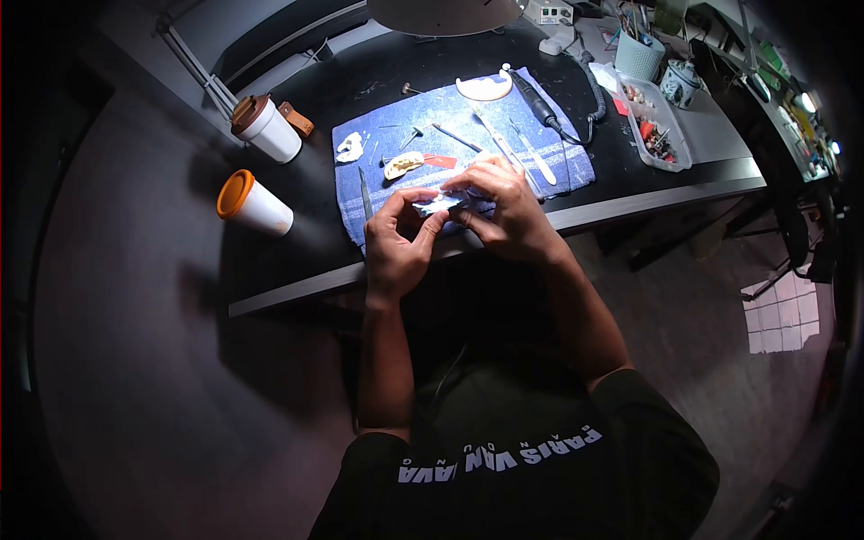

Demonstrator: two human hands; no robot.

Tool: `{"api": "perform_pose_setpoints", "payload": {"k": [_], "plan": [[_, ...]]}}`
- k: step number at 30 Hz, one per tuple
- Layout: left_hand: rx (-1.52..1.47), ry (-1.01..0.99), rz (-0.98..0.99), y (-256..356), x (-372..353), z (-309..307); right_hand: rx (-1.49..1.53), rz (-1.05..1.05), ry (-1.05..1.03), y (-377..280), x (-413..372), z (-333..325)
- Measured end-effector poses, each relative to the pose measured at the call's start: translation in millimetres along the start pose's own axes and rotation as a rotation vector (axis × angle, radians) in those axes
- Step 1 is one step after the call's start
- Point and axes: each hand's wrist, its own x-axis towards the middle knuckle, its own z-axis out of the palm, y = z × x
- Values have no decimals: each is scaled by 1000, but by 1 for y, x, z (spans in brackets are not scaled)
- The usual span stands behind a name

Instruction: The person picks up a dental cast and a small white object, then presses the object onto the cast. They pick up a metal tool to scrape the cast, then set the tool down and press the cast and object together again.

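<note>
Between both hands, above the towel's front edge, is a small pale blue-white piece (437, 206), brightly lit and partly hidden by fingers, so its kind cannot be made out. My left hand (399, 243) pinches its left side between thumb and fingers. From the right, my right hand (508, 209) closes on it, fingers over the top and thumb below. Just beyond lie a cream-coloured dental cast (403, 165) and a red strip (440, 162). A slim pointed blade tool (365, 193) rests left of my left hand. A long white-handled tool (538, 166) lies beyond my right hand.
Under the tools is a blue towel (351, 216) on a black table. A black rotary handpiece (537, 101) with a coiled cord and a white curved piece (484, 86) lie at its back. Two lidded cups (261, 205) stand left; a clear tray of bits (661, 144) stands right.
</note>
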Motion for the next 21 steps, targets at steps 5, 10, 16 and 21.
{"api": "perform_pose_setpoints", "payload": {"k": [5, 10, 16, 21], "plan": [[-14, 26, 40, 2, 0, 3, 19, 29, -25, 3, -1, 0], [11, 28, 47, -9, 1, 1, 44, 42, -39, 6, -2, 2], [-85, 25, 47, -6, 1, 4, -1, 37, -26, 2, -2, 1], [-49, 11, 52, -4, 1, 2, 6, 14, -13, 3, -1, 1]]}}
